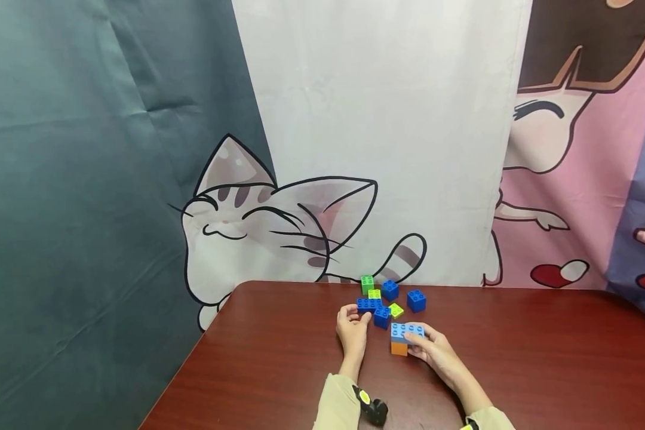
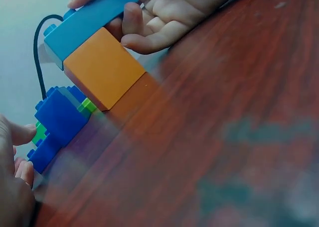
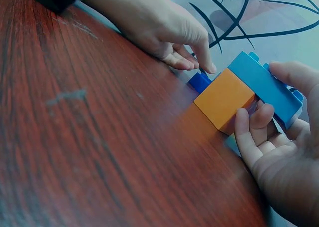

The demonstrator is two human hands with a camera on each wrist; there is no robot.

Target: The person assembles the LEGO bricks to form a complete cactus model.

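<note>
A light blue eight-stud brick (image 1: 400, 332) sits on top of an orange brick (image 1: 399, 348), its right end overhanging. My right hand (image 1: 434, 352) grips that overhanging end, thumb on the studs and fingers curled beneath. The orange brick (image 3: 225, 101) stands upright at the table surface in the right wrist view. Farther left, my left hand (image 1: 352, 330) pinches the left end of a long dark blue brick (image 1: 366, 305), thumb on the near side. A square dark blue brick (image 1: 382, 317) stands just right of that thumb.
Behind the hands stand a green brick (image 1: 367, 283), a lime brick (image 1: 374, 294) and two more dark blue bricks (image 1: 389, 289). A flat lime piece (image 1: 395, 310) lies among them. The brown table (image 1: 279, 358) ends at a printed cloth backdrop (image 1: 381, 119).
</note>
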